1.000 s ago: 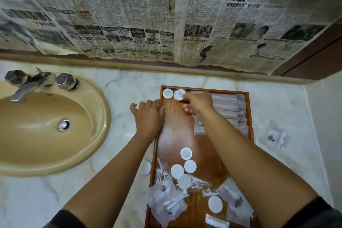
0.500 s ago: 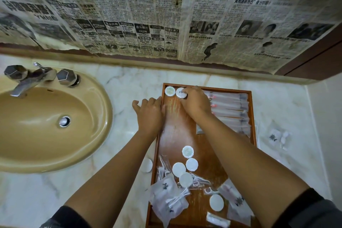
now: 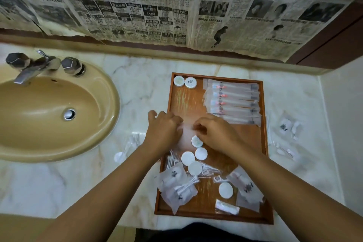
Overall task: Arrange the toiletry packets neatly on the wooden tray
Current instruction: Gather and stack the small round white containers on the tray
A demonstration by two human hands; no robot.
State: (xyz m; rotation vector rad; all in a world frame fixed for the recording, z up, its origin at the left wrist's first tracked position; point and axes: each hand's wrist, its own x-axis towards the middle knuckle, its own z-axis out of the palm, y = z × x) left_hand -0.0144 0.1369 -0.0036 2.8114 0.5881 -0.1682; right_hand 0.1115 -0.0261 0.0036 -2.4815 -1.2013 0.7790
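The wooden tray [image 3: 264, 163] lies on the marble counter. Two round white packets [image 3: 184, 81] sit side by side in its far left corner. A row of long clear toothbrush packets [image 3: 233, 102] fills the far right. Loose round packets [image 3: 193, 160], cotton-bud sachets [image 3: 174, 186] and flat sachets [image 3: 246, 187] lie jumbled at the near end. My left hand [image 3: 164, 130] rests over the tray's left rim, fingers loosely bent. My right hand [image 3: 217, 133] hovers mid-tray with bent fingertips just above one round packet [image 3: 197, 141], gripping nothing I can see.
A tan sink [image 3: 59, 112] with a chrome tap [image 3: 33, 67] is to the left. More packets lie on the counter right of the tray [image 3: 288, 127] and left of it [image 3: 125, 149]. Newspaper covers the wall behind.
My right hand has left the far left corner, where the second round packet now lies, and pulled back to mid-tray. My left hand slid nearer along the rim.
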